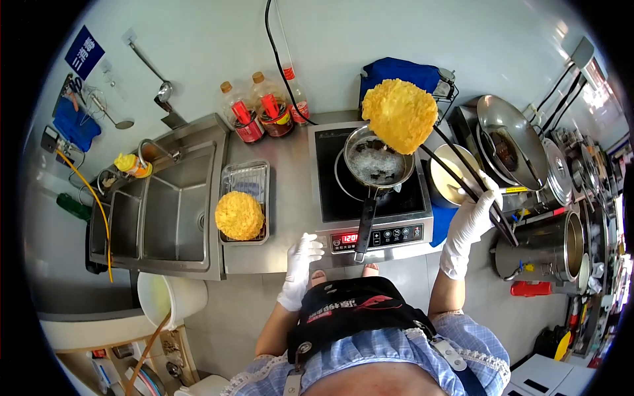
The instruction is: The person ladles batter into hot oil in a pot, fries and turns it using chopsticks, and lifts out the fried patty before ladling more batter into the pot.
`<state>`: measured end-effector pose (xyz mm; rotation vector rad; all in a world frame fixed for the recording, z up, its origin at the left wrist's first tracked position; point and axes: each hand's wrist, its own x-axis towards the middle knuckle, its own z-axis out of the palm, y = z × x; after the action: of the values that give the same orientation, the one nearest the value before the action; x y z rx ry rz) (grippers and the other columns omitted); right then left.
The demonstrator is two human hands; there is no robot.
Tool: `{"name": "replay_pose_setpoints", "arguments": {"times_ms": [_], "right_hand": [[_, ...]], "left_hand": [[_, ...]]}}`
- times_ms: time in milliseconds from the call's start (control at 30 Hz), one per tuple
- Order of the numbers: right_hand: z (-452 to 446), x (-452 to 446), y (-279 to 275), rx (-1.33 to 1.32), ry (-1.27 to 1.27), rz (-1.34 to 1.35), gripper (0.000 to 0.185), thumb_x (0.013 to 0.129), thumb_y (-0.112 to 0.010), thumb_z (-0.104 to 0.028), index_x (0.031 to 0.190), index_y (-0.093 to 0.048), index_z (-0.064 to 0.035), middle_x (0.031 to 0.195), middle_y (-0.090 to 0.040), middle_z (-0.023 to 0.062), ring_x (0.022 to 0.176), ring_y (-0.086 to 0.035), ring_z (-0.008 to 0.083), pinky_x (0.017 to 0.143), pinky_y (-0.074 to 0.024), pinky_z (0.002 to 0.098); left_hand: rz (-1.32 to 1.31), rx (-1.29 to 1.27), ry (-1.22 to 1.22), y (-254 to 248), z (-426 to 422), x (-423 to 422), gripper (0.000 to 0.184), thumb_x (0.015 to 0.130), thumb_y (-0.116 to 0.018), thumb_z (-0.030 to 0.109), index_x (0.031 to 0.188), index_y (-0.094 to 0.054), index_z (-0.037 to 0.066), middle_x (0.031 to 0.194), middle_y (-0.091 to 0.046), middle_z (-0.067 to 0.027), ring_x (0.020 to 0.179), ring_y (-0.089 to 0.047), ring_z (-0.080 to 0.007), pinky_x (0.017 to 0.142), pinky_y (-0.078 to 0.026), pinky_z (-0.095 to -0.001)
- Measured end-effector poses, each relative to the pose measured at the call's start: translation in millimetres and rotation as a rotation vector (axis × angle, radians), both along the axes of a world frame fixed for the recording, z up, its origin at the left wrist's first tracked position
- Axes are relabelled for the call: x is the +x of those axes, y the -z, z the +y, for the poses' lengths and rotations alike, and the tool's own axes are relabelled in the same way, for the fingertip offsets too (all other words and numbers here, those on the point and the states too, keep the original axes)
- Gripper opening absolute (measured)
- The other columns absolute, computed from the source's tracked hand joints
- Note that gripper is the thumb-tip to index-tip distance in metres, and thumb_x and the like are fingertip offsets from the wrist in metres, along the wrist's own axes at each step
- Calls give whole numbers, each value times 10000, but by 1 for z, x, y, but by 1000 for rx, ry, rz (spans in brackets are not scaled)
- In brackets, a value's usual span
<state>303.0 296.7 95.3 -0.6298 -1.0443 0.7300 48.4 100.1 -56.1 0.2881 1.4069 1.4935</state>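
Note:
My right hand (472,214), in a white glove, is closed on a pair of long dark chopsticks (470,188). At their far end hangs a golden fried piece (399,113), raised over the upper right of a small pot (378,158) of bubbling oil. The pot stands on an induction cooker (376,235), its black handle pointing toward me. My left hand (304,257), gloved too, is held empty near the counter's front edge with its fingers apart. Another golden fried piece (239,216) lies on a wire rack tray (246,173) left of the cooker.
A steel sink (175,198) is on the left, with a white bucket (173,297) below it. Sauce bottles (274,115) stand along the wall. Right of the cooker are a pot of pale liquid (456,171), a wok (512,129) and a large steel pot (541,247).

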Motion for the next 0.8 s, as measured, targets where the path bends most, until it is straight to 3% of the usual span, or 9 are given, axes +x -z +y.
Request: {"name": "replay_pose_setpoints", "arguments": {"times_ms": [133,200,300,400,567,667,800], "right_hand": [[-9,-5,10,-30,40,18,368,907,-505,-351,1031,-542,-6,1043,-591,128,835,-614,194,694,-501,267],[-14,-5,27,-61,61,-22,386,911,-496,-354,1033,-536,11,1029,-594,130,785,-620,194,614,-508,261],[-19,-10,40,-106,161,-44,367,897,-534,-300,904,-613,58,906,-620,150,690,-639,216,578,-528,266],[-21,-8,35,-148,106,-94,368,924,-477,-330,1013,-544,20,1010,-597,129,776,-621,191,609,-501,248],[-18,-7,10,2,101,-36,377,914,-493,-345,1021,-548,12,1005,-605,131,781,-627,195,633,-494,267],[-17,-8,17,-21,62,-14,366,917,-493,-333,1025,-548,12,1010,-604,129,784,-627,189,634,-497,263],[-16,-9,34,-97,157,-125,388,899,-526,-321,976,-584,55,922,-631,158,670,-639,213,560,-527,263]], "left_hand": [[30,-33,38,-5,-5,-11,417,932,-439,368,1049,-556,-15,804,-613,-86,683,-598,-153,608,-484,-253],[37,-64,53,-6,-9,-15,417,933,-437,368,1050,-556,-13,804,-611,-84,686,-596,-150,610,-484,-254],[19,-90,61,4,-18,-20,409,930,-448,364,1047,-562,-11,796,-613,-82,672,-598,-154,603,-487,-254],[-7,-88,51,9,-19,-23,401,927,-460,358,1044,-565,-10,788,-617,-81,653,-601,-158,591,-491,-249],[18,-53,69,10,-16,-25,440,930,-437,389,1071,-548,-12,817,-609,-83,695,-595,-153,621,-484,-258],[-35,-10,37,10,-15,-22,382,925,-467,348,1031,-577,-2,786,-623,-83,645,-608,-157,573,-493,-247],[-67,-48,42,14,-18,-22,374,926,-467,334,1030,-578,-8,778,-627,-86,639,-612,-160,568,-497,-246]]}}
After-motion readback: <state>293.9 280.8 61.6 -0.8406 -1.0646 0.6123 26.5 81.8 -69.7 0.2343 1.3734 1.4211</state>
